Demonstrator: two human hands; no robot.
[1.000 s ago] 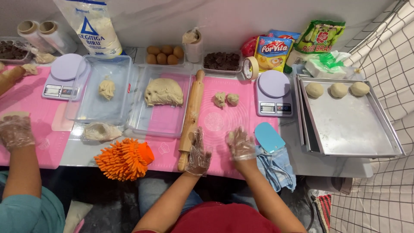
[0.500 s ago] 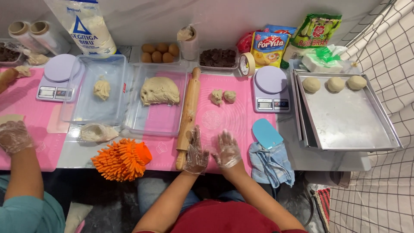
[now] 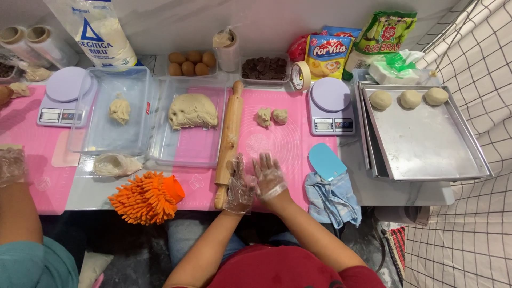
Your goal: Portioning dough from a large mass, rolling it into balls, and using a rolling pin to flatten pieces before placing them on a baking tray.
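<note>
Both my hands wear thin clear plastic gloves. My left hand (image 3: 240,184) and my right hand (image 3: 269,176) are held side by side, fingers stretched, over the near part of the pink silicone mat (image 3: 282,144). I see nothing between them. A wooden rolling pin (image 3: 229,133) lies just left of my left hand. Two small dough pieces (image 3: 271,116) rest farther back on the mat.
Right of my hands lie a blue scraper (image 3: 326,161) and a blue cloth (image 3: 333,197), beyond them a scale (image 3: 330,106). A metal tray (image 3: 426,144) holds three dough balls. A clear tub (image 3: 186,154) holds a large dough lump. Another person's gloved hand (image 3: 10,166) is at far left.
My right hand moved left from near the blue scraper and now sits against my left hand. The left hand stayed beside the rolling pin.
</note>
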